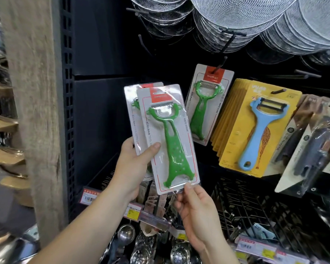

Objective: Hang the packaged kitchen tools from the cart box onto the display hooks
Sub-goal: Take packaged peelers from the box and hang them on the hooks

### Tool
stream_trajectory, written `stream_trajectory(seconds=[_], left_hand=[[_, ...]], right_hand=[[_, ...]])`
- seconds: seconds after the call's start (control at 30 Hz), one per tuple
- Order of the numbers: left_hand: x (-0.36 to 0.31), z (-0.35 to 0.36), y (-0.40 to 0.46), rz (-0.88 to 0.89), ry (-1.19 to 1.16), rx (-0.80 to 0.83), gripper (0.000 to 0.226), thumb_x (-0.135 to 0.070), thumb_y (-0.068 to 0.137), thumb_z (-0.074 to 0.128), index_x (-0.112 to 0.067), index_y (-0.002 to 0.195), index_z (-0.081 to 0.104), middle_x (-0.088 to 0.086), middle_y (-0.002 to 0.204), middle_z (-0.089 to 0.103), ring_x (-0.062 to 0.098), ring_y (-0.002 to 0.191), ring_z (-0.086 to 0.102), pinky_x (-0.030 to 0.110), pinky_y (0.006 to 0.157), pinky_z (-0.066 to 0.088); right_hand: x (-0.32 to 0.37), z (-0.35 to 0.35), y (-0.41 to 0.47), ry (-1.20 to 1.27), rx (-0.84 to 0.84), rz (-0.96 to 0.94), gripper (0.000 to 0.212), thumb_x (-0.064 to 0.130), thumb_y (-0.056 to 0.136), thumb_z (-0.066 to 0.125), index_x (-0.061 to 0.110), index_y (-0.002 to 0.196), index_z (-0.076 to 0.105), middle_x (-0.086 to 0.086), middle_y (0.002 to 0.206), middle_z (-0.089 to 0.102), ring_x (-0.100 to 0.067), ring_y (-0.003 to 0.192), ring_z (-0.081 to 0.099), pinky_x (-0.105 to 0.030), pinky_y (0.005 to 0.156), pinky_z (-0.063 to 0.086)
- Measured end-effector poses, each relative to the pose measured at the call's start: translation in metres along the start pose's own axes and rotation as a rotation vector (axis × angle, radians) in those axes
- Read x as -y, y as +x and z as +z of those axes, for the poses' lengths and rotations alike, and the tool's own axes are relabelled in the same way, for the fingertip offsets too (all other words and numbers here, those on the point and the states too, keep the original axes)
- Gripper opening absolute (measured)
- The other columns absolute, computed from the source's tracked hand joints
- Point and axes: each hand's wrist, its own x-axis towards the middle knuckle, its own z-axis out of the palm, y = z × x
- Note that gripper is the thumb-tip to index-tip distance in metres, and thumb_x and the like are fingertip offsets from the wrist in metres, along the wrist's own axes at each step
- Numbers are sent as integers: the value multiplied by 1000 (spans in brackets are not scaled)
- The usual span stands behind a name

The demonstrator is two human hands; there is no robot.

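My left hand (131,166) grips two carded green peelers in front of the dark display wall; the front pack (171,138) overlaps the rear pack (131,111), with my thumb across the front card's left edge. My right hand (195,208) pinches the clear bottom edge of the front pack with fingertips. One identical green peeler pack (208,105) hangs on a black hook (220,64) just to the right. The cart box is out of sight.
A stack of yellow cards with a blue peeler (259,134) hangs further right, then grey-packaged tools (311,149). Wire mesh strainers (236,20) hang overhead. Metal ladles and price tags (135,212) lie below. A wooden post (32,92) stands at left.
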Motion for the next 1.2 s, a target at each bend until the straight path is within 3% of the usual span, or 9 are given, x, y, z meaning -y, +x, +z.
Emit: stream_trajectory(seconds=[0.3, 0.43, 0.57, 0.7, 0.8, 0.87, 1.0, 1.1, 1.2], left_hand=[[-2, -3, 3, 2, 0, 8, 31, -20, 95, 68, -11, 124, 63, 10, 113, 75, 33, 110, 70, 44, 83, 59], [-2, -4, 2, -37, -40, 26, 34, -23, 94, 67, -10, 125, 64, 11, 116, 75, 33, 112, 70, 58, 100, 52], [-1, 1, -2, -100, -116, 52, 33, -25, 97, 62, -11, 127, 65, 13, 116, 75, 33, 109, 71, 53, 98, 55], [1, 5, -2, -164, -179, 62, 32, -24, 100, 59, -11, 129, 65, 13, 116, 75, 31, 108, 72, 49, 95, 56], [3, 6, -2, -179, -176, 60, 32, -24, 101, 59, -11, 129, 65, 13, 116, 75, 32, 109, 72, 48, 91, 58], [5, 8, -2, -186, -169, 60, 32, -24, 101, 59, -11, 129, 65, 13, 117, 75, 32, 109, 72, 49, 93, 57], [7, 13, -2, -220, -195, 72, 33, -24, 100, 60, -9, 130, 65, 15, 118, 74, 34, 112, 70, 51, 99, 55], [8, 15, -2, -232, -191, 69, 32, -23, 101, 58, -8, 129, 64, 16, 118, 74, 33, 110, 71, 45, 90, 59], [11, 16, -2, -242, -178, 67, 32, -24, 101, 58, -9, 129, 63, 15, 115, 75, 32, 105, 73, 39, 74, 62]], right_hand=[[-1, -3, -11, -105, 52, -87, 25, 28, 77, 61, 5, 85, 64, -10, 67, 62, -15, 59, 52, -24, 56, 45], [-3, -8, -11, -245, 67, -194, 25, 35, 77, 64, 14, 86, 74, -9, 73, 68, -17, 65, 57, -28, 63, 49], [0, -7, -14, -369, 105, -287, 25, 39, 77, 63, 22, 91, 75, -6, 85, 76, -15, 73, 67, -25, 67, 54], [1, -3, -15, -401, 124, -350, 39, 65, 69, 76, 32, 89, 76, -7, 90, 76, -18, 78, 71, -26, 71, 57], [1, -2, -16, -333, 189, -326, 22, 27, 70, 89, 35, 88, 79, -2, 90, 78, -11, 80, 72, -21, 71, 56], [0, -4, -14, -290, 222, -311, 35, 3, 67, 88, 31, 88, 80, -4, 91, 78, -12, 83, 74, -22, 72, 57], [-5, -4, -10, -172, 235, -321, 61, 44, 44, 99, 19, 95, 77, -13, 96, 77, -23, 88, 74, -29, 76, 59], [-9, -7, -7, -98, 223, -311, 63, 49, 39, 98, 21, 91, 76, -13, 88, 76, -23, 76, 73, -29, 69, 59], [-8, -7, -5, -99, 216, -292, 67, 49, 44, 98, 28, 103, 74, -8, 100, 76, -22, 91, 72, -32, 80, 58]])
